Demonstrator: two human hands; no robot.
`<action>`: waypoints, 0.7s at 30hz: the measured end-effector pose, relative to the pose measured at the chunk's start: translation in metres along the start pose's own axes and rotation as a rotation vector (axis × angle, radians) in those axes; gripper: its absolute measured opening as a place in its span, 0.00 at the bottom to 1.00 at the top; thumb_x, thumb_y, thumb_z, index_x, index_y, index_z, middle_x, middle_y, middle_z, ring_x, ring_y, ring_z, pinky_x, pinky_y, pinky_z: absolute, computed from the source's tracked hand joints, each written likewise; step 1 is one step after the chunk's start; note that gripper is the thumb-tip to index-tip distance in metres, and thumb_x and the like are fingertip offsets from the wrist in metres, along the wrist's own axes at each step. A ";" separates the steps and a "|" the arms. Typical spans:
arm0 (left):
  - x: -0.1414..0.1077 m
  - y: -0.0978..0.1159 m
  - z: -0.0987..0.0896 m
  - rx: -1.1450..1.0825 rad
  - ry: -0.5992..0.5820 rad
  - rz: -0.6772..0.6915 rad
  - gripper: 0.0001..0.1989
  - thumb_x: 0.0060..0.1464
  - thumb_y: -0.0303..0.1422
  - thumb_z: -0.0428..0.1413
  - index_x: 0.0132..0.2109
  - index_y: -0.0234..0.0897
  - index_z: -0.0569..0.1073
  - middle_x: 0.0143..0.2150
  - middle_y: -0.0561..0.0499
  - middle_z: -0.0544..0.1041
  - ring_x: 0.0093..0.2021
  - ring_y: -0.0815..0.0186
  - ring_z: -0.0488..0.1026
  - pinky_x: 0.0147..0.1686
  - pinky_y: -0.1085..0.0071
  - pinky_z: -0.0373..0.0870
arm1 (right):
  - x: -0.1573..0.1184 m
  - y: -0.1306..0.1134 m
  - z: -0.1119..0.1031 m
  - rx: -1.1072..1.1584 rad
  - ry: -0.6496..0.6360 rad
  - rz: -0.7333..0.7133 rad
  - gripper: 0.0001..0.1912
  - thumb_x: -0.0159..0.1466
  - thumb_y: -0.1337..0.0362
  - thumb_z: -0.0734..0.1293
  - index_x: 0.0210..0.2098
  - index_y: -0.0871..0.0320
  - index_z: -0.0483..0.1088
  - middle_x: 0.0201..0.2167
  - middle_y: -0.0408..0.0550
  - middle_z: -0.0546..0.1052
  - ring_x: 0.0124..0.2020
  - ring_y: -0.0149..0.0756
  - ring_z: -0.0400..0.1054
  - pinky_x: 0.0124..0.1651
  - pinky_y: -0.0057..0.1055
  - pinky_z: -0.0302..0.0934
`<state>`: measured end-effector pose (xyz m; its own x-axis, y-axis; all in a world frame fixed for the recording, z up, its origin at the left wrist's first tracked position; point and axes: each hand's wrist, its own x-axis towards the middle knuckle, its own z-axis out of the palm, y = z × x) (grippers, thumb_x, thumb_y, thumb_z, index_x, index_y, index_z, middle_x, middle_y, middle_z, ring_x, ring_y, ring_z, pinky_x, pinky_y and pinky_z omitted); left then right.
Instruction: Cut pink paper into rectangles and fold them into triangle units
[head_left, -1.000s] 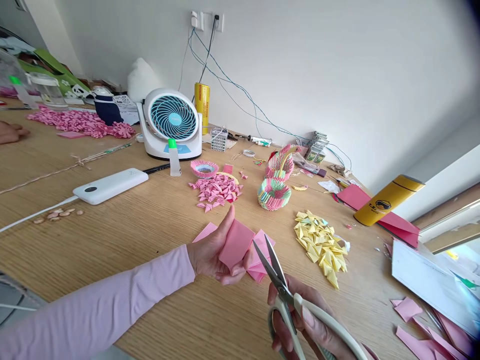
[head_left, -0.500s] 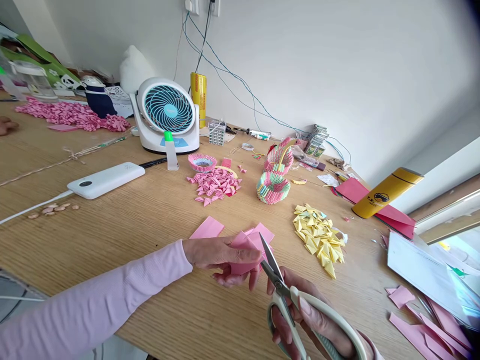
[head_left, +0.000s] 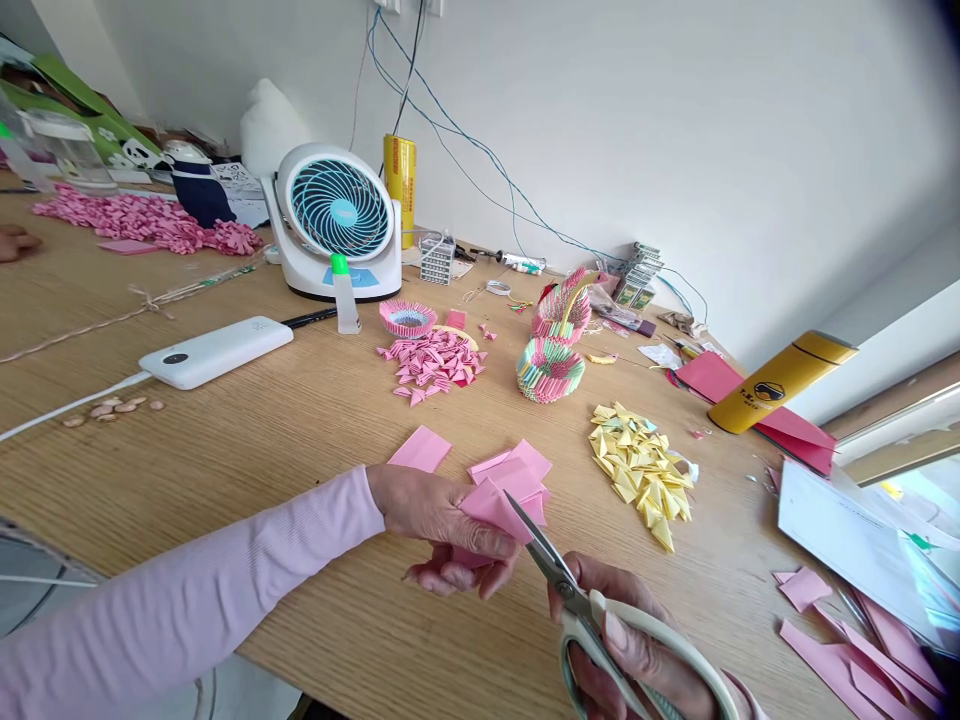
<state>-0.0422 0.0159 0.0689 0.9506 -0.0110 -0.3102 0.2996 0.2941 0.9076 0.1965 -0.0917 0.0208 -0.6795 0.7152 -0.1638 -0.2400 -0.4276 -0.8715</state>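
Pinched between thumb and fingers of my left hand [head_left: 439,515] is pink paper [head_left: 499,500]. My right hand [head_left: 637,640] is wrapped round the pale handles of a pair of scissors [head_left: 551,568]. The blades lie against the edge of that paper, nearly closed, their tips pointing up and left. Just beyond it, several cut pink pieces [head_left: 532,457] overlap on the table, and another pink piece [head_left: 421,449] lies to their left. Folded yellow paper triangles [head_left: 641,470] are heaped beyond my right hand.
Folded pink pieces [head_left: 435,362] sit by a small pink paper bowl [head_left: 407,318]. Two woven paper baskets [head_left: 550,370] stand mid-table. A white fan [head_left: 337,220], a power bank [head_left: 217,352] and a yellow bottle [head_left: 780,380] stand around. Pink offcuts [head_left: 847,660] lie at right; another person's hand [head_left: 16,242] shows far left.
The scissor blades have come closer together on the pink paper, and the right hand has moved slightly right and down. The held paper has tilted away from the pieces behind it.
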 end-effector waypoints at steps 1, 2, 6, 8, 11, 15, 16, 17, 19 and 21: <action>0.000 0.000 0.000 -0.007 -0.013 -0.002 0.23 0.56 0.52 0.51 0.36 0.37 0.78 0.20 0.55 0.59 0.19 0.67 0.66 0.16 0.73 0.61 | 0.001 -0.001 0.001 -0.007 -0.012 0.004 0.20 0.64 0.48 0.65 0.42 0.58 0.60 0.16 0.35 0.65 0.13 0.22 0.57 0.23 0.22 0.56; 0.001 -0.001 0.000 -0.013 -0.030 -0.001 0.23 0.56 0.52 0.51 0.36 0.37 0.78 0.20 0.55 0.59 0.20 0.67 0.66 0.17 0.72 0.63 | 0.001 -0.003 0.002 -0.018 -0.026 0.010 0.21 0.64 0.46 0.64 0.42 0.58 0.60 0.17 0.36 0.66 0.14 0.22 0.58 0.26 0.23 0.58; 0.004 -0.003 -0.001 -0.038 -0.104 0.012 0.23 0.57 0.52 0.50 0.37 0.37 0.78 0.20 0.55 0.59 0.20 0.66 0.68 0.21 0.69 0.69 | 0.005 -0.008 0.007 -0.041 -0.078 0.011 0.23 0.64 0.44 0.61 0.44 0.58 0.59 0.19 0.36 0.66 0.15 0.22 0.59 0.30 0.26 0.61; 0.005 -0.005 -0.002 -0.041 -0.129 0.009 0.23 0.57 0.52 0.50 0.37 0.37 0.77 0.19 0.55 0.59 0.20 0.67 0.67 0.20 0.69 0.69 | 0.006 -0.009 0.007 -0.027 -0.094 -0.006 0.23 0.64 0.44 0.60 0.44 0.58 0.59 0.18 0.36 0.66 0.14 0.22 0.58 0.29 0.25 0.61; 0.006 -0.007 -0.003 -0.031 -0.149 -0.023 0.22 0.57 0.51 0.51 0.36 0.37 0.77 0.20 0.55 0.60 0.18 0.69 0.66 0.17 0.73 0.66 | 0.005 -0.011 0.007 -0.009 -0.125 0.001 0.22 0.65 0.45 0.60 0.44 0.58 0.60 0.19 0.36 0.66 0.15 0.23 0.58 0.30 0.26 0.62; 0.009 -0.009 -0.004 -0.051 -0.133 -0.047 0.22 0.56 0.51 0.52 0.33 0.35 0.75 0.20 0.56 0.60 0.15 0.72 0.63 0.14 0.76 0.63 | 0.003 -0.016 0.010 -0.043 -0.122 0.047 0.20 0.66 0.45 0.60 0.43 0.56 0.60 0.21 0.38 0.67 0.19 0.24 0.61 0.35 0.30 0.64; 0.010 -0.010 -0.003 -0.063 -0.128 -0.051 0.23 0.56 0.52 0.52 0.32 0.35 0.74 0.20 0.56 0.60 0.15 0.72 0.63 0.13 0.77 0.63 | 0.003 -0.017 0.011 -0.060 -0.101 0.040 0.19 0.66 0.46 0.60 0.43 0.55 0.60 0.22 0.38 0.67 0.19 0.24 0.62 0.36 0.30 0.64; 0.011 -0.010 -0.002 -0.077 -0.130 -0.060 0.23 0.55 0.53 0.52 0.31 0.35 0.74 0.20 0.56 0.60 0.15 0.72 0.63 0.13 0.77 0.63 | 0.003 -0.017 0.012 -0.075 -0.076 0.027 0.18 0.66 0.46 0.60 0.42 0.55 0.60 0.22 0.38 0.67 0.20 0.25 0.62 0.36 0.31 0.64; 0.013 -0.012 0.000 -0.110 -0.126 -0.076 0.24 0.53 0.54 0.53 0.29 0.36 0.73 0.19 0.57 0.59 0.14 0.72 0.62 0.11 0.77 0.62 | 0.004 -0.017 0.014 -0.090 -0.030 0.008 0.18 0.66 0.46 0.60 0.41 0.55 0.60 0.22 0.39 0.68 0.19 0.25 0.63 0.37 0.32 0.65; 0.014 -0.013 0.003 -0.128 -0.119 -0.078 0.24 0.53 0.54 0.53 0.27 0.36 0.72 0.18 0.57 0.56 0.13 0.71 0.61 0.09 0.76 0.60 | 0.006 -0.016 0.015 -0.073 -0.028 0.025 0.18 0.65 0.45 0.60 0.41 0.54 0.60 0.22 0.39 0.68 0.19 0.26 0.63 0.36 0.32 0.65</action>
<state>-0.0324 0.0092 0.0540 0.9302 -0.1491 -0.3355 0.3669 0.4073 0.8363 0.1861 -0.0891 0.0409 -0.7039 0.6888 -0.1735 -0.1727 -0.4029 -0.8988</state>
